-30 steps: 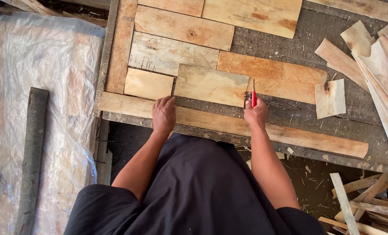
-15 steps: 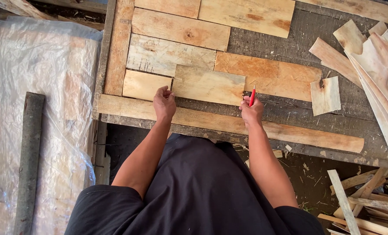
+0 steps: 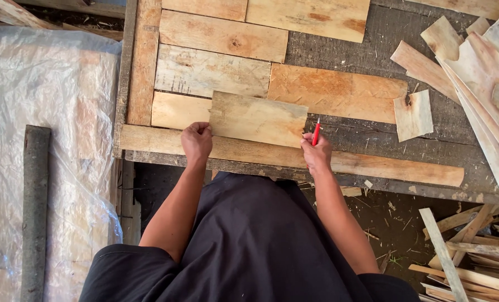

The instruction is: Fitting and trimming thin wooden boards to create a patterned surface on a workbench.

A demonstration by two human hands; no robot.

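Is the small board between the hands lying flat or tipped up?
Flat: the small board lies on the other boards, slightly askew, left hand and right hand at its lower corners.

A pale, weathered rectangular wooden board (image 3: 258, 118) lies flat but slightly askew on the surface, its near long edge overlapping the long plank along the front, its left end covering part of a smaller light piece. A slim red pencil (image 3: 315, 133) stands almost upright just beside the board's right near corner, tip pointing away.
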